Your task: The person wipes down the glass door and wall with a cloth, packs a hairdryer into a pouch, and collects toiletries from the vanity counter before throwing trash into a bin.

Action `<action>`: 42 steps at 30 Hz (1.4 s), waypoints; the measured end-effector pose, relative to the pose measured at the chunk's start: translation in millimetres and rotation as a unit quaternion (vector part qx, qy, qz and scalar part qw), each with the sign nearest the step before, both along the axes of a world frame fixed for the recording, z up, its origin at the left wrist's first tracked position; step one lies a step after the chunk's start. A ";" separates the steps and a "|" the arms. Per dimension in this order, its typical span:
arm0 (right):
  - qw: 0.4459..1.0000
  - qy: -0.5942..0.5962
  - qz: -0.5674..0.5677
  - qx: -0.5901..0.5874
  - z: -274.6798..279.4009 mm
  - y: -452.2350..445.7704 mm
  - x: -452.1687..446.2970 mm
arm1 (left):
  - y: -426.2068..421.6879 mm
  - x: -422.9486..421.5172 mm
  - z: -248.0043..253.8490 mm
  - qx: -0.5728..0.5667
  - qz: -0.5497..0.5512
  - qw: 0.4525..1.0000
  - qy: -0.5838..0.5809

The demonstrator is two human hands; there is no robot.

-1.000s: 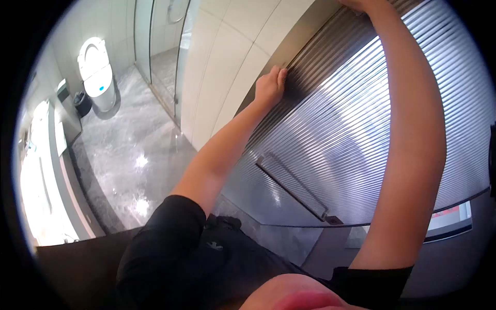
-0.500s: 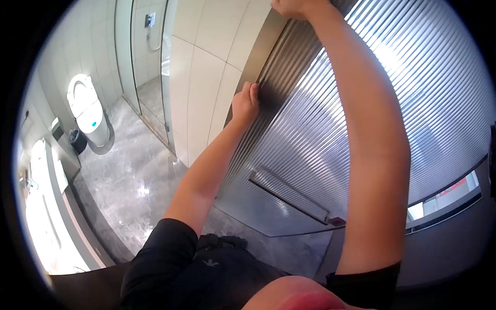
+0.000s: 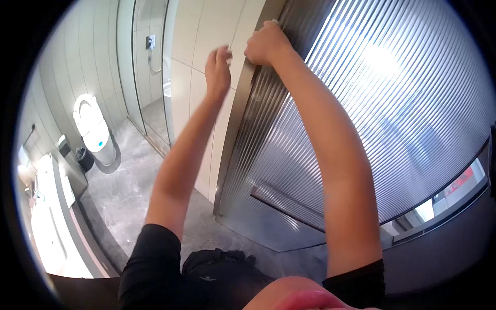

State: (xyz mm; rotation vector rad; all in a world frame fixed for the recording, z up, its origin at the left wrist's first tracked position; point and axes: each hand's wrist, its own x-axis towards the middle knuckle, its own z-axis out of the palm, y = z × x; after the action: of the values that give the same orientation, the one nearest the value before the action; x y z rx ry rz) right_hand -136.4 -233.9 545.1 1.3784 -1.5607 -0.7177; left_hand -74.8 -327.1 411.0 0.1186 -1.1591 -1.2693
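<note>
A ribbed glass door (image 3: 392,119) in a metal frame (image 3: 238,132) fills the right side. My right hand (image 3: 267,44) is closed against the upper part of that frame. A small light bit shows at its knuckles, but what the fingers hold is hidden. Raised in front of the tiled wall (image 3: 194,121), my left hand (image 3: 218,72) is apart from the frame, its fingers loosely bent, slightly blurred and a little apart. Nothing shows in it. A long bar handle (image 3: 287,212) crosses the lower glass, partly behind my right forearm.
Far left stand a toilet (image 3: 95,132) with its lid up and a black bin (image 3: 84,159). A bright washbasin counter (image 3: 51,232) runs along the left edge. Behind the wall is a glass shower screen (image 3: 135,67). Grey floor (image 3: 124,191) stretches between them.
My left hand has come off the frame and moved up and left, over the tiles. My right hand has moved down and left along the frame. The view has shifted slightly.
</note>
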 end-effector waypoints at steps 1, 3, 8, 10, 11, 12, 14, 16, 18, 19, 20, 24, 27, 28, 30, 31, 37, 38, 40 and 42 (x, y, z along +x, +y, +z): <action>0.999 0.019 0.036 -0.005 -9.4 -0.2 -5.3 | -8.6 2.9 23.3 -0.033 -0.032 0.998 -0.041; 1.000 -0.010 0.023 0.006 -18.2 -3.0 -5.4 | -13.3 4.2 54.3 -0.147 -0.053 0.981 -0.112; 0.996 -0.040 0.055 -0.058 -32.0 -1.8 -0.5 | 17.1 -7.9 88.7 -0.274 0.056 0.929 -0.241; 0.997 -0.069 0.037 -0.026 -33.7 0.0 -1.0 | 25.5 -11.8 92.2 -0.276 0.026 0.925 -0.260; 0.996 -0.075 0.038 -0.022 -34.0 -0.7 -1.9 | 25.2 -13.5 96.6 -0.278 0.016 0.924 -0.263; 0.996 -0.078 0.037 -0.020 -35.5 -0.9 -2.5 | 23.7 -13.6 97.8 -0.286 0.017 0.918 -0.274; 0.996 -0.079 0.036 -0.016 -32.9 0.3 -2.6 | 21.0 -17.2 99.4 -0.307 0.017 0.905 -0.294; 0.995 -0.089 0.035 -0.014 -33.1 0.4 -4.7 | 19.7 -22.0 100.9 -0.287 0.024 0.909 -0.303; 0.995 -0.096 0.032 -0.012 -34.7 0.7 -8.2 | 19.1 -23.7 97.3 -0.285 0.036 0.909 -0.301; 0.995 -0.099 0.031 -0.011 -34.5 0.8 -8.4 | 17.8 -24.0 96.1 -0.286 0.036 0.909 -0.302; 0.995 -0.099 0.030 -0.011 -35.3 1.7 -8.2 | 15.9 -25.2 95.3 -0.287 0.037 0.908 -0.303; 0.993 -0.118 0.017 -0.006 -36.6 3.7 -7.9 | 11.2 -31.0 86.4 -0.298 0.073 0.896 -0.322; 0.993 -0.119 0.026 -0.005 -33.4 4.8 -3.1 | 13.0 -27.0 91.0 -0.291 0.055 0.891 -0.344; 0.993 -0.114 0.036 -0.002 -34.0 5.4 -2.6 | 13.8 -25.4 92.9 -0.290 0.043 0.890 -0.349; 0.993 -0.087 0.070 -0.022 -41.8 1.2 -8.4 | 13.6 -28.0 93.3 -0.272 0.034 0.908 -0.318; 0.994 -0.095 0.061 -0.003 -42.5 -3.8 -12.8 | 14.1 -33.2 90.5 -0.255 0.038 0.924 -0.281; 0.996 -0.056 0.071 -0.009 -60.5 -18.6 -25.6 | 6.5 -34.8 80.6 -0.211 0.027 0.936 -0.281; 0.997 -0.061 0.048 0.003 -59.8 -16.1 -22.3 | 7.0 -35.4 76.5 -0.207 0.034 0.938 -0.277; 0.998 -0.052 0.026 0.015 -66.1 -12.3 -19.4 | 13.8 -31.5 73.1 -0.173 0.005 0.942 -0.289; 0.999 -0.020 0.029 0.005 -71.7 -15.1 -24.1 | 16.3 -33.4 73.5 -0.169 0.003 0.945 -0.281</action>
State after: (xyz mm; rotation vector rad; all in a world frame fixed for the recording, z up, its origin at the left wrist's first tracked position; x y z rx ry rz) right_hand -160.5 -249.0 473.4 1.4466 -1.5431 -0.6669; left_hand -108.1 -310.8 484.5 0.2383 -1.8506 -1.0364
